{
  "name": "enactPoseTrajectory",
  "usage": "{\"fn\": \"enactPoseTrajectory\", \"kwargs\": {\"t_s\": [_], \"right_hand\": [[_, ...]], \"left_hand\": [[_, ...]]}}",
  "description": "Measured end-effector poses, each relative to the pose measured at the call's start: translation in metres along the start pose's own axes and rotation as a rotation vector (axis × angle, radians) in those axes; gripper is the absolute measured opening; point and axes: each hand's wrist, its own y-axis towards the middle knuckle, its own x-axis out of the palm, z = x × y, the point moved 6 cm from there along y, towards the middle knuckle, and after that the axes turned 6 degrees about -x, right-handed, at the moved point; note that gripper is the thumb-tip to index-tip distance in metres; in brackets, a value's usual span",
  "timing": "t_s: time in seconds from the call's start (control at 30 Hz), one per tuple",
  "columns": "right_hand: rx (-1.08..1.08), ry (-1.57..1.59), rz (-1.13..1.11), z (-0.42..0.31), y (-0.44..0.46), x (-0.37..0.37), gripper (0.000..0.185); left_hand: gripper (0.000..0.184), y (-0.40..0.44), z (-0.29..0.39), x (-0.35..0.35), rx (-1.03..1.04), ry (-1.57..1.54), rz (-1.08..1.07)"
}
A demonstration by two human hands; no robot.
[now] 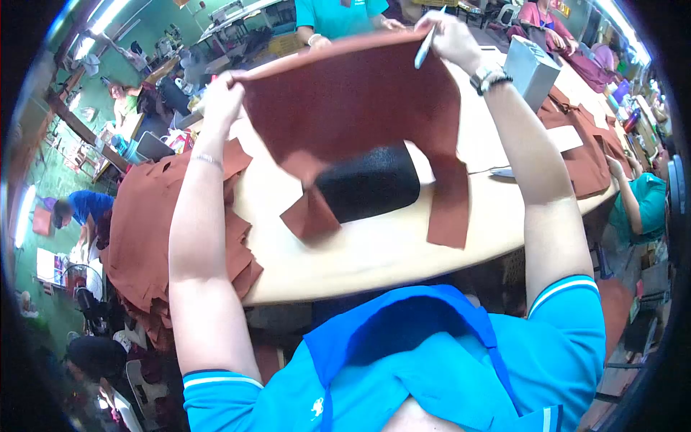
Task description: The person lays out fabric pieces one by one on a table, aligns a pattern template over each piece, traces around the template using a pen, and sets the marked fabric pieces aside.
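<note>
Brown fabric w/ L hand & R hand grips clenched on edge, above tabletop

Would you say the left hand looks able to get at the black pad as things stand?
Probably not freely: the left hand grips a corner of the raised brown fabric, which partly screens the black pad.

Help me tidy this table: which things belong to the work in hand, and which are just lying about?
Seemingly in the job:
brown piece, raised by left hand and right hand
pen-like tool, in the right hand
black pad, below the piece
brown pile, similar material

Probably just lying about:
grey box
white sheet
</note>
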Motion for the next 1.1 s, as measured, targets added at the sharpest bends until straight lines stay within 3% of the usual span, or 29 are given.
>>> {"fn": "enactPoseTrajectory", "kwargs": {"t_s": [0.03, 0.07, 0.1, 0.13, 0.17, 0.23, 0.33, 0.37, 0.4, 0.43, 0.47, 0.57, 0.63, 0.8, 0.93, 1.03, 1.1], "right_hand": [[0.065, 0.069, 0.137, 0.001, 0.013, -0.018, 0.019], [-0.012, -0.022, 0.249, -0.014, 0.021, -0.042, 0.016], [-0.087, -0.113, 0.357, -0.029, 0.027, -0.065, 0.026], [-0.16, 0.014, 0.381, -0.035, 0.029, -0.075, 0.026], [0.039, 0.278, 0.23, -0.044, 0.02, -0.079, 0.026], [-0.351, -0.049, 0.501, -0.067, -0.003, -0.097, 0.023], [-0.023, 0.01, 0.296, -0.018, -0.07, -0.078, 0.019], [-0.101, 0.042, 0.245, -0.028, -0.093, -0.065, 0.018], [-0.019, 0.163, 0.144, -0.025, -0.12, -0.05, 0.024], [-0.043, 0.191, 0.125, -0.028, -0.142, -0.036, 0.036], [0.152, 0.33, 0.083, -0.009, -0.18, -0.012, 0.039], [0.312, 0.291, -0.095, -0.015, -0.253, 0.023, 0.034], [0.222, 0.105, -0.183, -0.024, -0.282, 0.031, 0.028], [0.296, 0.086, -0.244, -0.053, -0.31, 0.016, 0.026], [0.363, 0.295, -0.363, -0.067, -0.323, -0.003, 0.018], [0.383, 0.051, -0.325, -0.052, -0.307, -0.045, 0.029], [0.661, -0.072, -0.271, 0.0, -0.309, -0.072, 0.043]], "left_hand": [[0.027, 0.026, 0.003, -0.007, 0.21, -0.323, 0.125], [0.018, 0.023, 0.038, -0.028, 0.194, -0.36, 0.267], [0.013, 0.026, 0.061, -0.045, 0.403, -0.314, 0.443], [0.014, 0.018, 0.08, -0.059, 0.382, -0.308, 0.507], [0.017, 0.005, 0.095, -0.067, 0.343, -0.387, 0.545], [0.016, -0.025, 0.11, -0.069, 0.425, -0.446, 0.593], [0.014, -0.088, 0.097, -0.044, 0.626, -0.162, 0.576], [0.012, -0.113, 0.087, -0.025, 0.569, -0.264, 0.46], [0.014, -0.138, 0.084, -0.012, 0.579, -0.254, 0.368], [0.015, -0.16, 0.066, 0.006, 0.475, -0.181, 0.266], [0.018, -0.183, 0.046, 0.029, 0.324, -0.21, 0.194], [0.022, -0.245, 0.007, 0.074, 0.165, -0.095, -0.068], [0.024, -0.272, 0.005, 0.082, 0.179, 0.066, -0.149], [0.022, -0.314, 0.013, 0.077, 0.154, 0.136, -0.281], [0.023, -0.342, 0.02, 0.064, 0.145, 0.112, -0.316], [0.021, -0.357, 0.021, 0.058, 0.115, 0.098, -0.311], [0.019, -0.362, 0.019, 0.056, 0.069, 0.096, -0.292]]}}
